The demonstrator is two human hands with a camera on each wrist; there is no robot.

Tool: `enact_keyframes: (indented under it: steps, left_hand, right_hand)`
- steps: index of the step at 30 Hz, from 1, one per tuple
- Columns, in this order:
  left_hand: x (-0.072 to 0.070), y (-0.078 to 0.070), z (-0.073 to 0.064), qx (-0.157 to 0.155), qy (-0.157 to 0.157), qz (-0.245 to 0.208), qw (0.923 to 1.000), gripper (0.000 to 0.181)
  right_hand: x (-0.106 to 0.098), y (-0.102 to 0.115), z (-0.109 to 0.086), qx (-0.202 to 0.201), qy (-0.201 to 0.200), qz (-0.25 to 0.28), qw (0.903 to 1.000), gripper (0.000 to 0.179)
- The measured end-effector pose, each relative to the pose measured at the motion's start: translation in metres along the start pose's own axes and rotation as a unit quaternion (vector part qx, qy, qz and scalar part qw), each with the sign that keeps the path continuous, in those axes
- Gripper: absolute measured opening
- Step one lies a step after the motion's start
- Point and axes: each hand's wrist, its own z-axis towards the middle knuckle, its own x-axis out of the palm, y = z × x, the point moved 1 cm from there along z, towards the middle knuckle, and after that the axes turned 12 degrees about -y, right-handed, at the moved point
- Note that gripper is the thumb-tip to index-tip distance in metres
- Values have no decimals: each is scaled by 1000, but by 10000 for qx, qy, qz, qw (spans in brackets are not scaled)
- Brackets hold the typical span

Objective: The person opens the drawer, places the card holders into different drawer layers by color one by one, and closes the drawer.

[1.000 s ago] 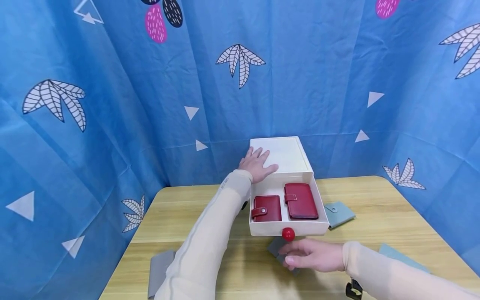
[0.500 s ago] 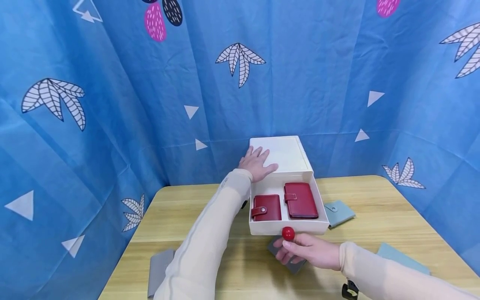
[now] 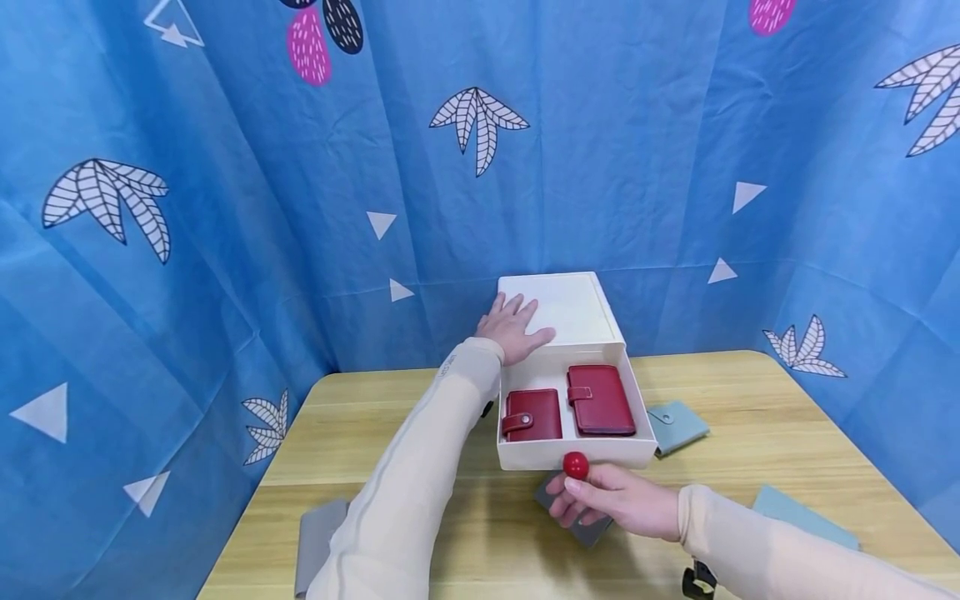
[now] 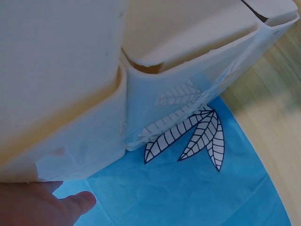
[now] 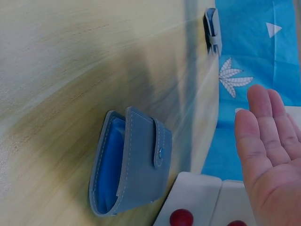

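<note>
A white drawer cabinet (image 3: 551,304) stands at the back of the table, its top drawer (image 3: 536,455) pulled out. Inside the drawer lie a small red snap wallet (image 3: 536,412) and a larger red wallet (image 3: 602,400). My left hand (image 3: 513,331) rests with spread fingers on the cabinet top; part of it shows in the left wrist view. The thumb and index finger of my right hand (image 3: 618,502) pinch the drawer's red knob (image 3: 575,464). Its other fingers extend below, seen in the right wrist view. Beneath this hand lies a grey wallet (image 5: 146,160) with a snap strap.
Another grey wallet (image 3: 321,537) lies at the table's left side. A pale teal wallet (image 3: 677,427) is right of the drawer, and a second teal one (image 3: 802,517) lies nearer, behind the right sleeve. Blue patterned curtain (image 3: 637,167) surrounds the wooden table (image 3: 382,417).
My right hand has risen slightly from below the knob, and its thumb and index finger have closed on it. My left hand and the wallets stay where they were.
</note>
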Motion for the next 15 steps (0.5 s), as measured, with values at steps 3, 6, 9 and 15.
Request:
enact_keyframes:
  steps: [3, 6, 9, 15]
  left_hand:
    - [0, 0, 0, -28, 37, -8, 10000, 78]
    - [0, 0, 0, -23, 30, -24, 10000, 78]
    - [-1, -1, -1, -7, 9, -35, 10000, 78]
    - [-2, 0, -2, -61, 39, -42, 10000, 79]
  right_hand:
    - [0, 2, -1, -63, -41, 9, 10000, 39]
    - [0, 5, -1, -117, -84, 13, 9999, 39]
    - [0, 6, -1, -111, -94, 51, 9999, 39]
    - [-2, 6, 2, -206, -163, 63, 9996, 40]
